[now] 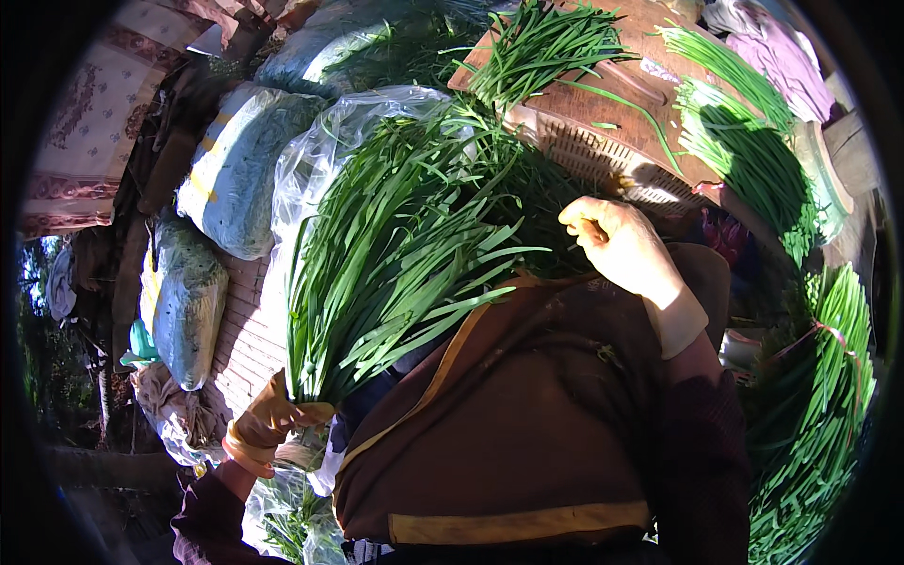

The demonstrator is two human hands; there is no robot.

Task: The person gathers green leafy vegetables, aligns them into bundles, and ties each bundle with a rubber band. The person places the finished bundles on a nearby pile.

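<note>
My left hand (275, 420), in a tan rubber glove, grips a large bunch of long green leaves, likely garlic chives (402, 247), by its base at the lower left. The leaves fan up and right over my lap. My right hand (611, 236), gloved too and brightly sunlit, is raised near the front of a wooden board (600, 127), its fingers curled; whether anything lies between them cannot be told. A clear plastic bag (304, 169) spreads behind the held bunch, with more leaves in it.
The board rests on a plastic crate (607, 169) and bears a loose pile of leaves (544, 49) and trimmed bundles (748, 141). A tied bundle (840, 367) stands at the right. Wrapped full bags (229, 169) lie at the left; another clear bag (282, 501) is below my left hand.
</note>
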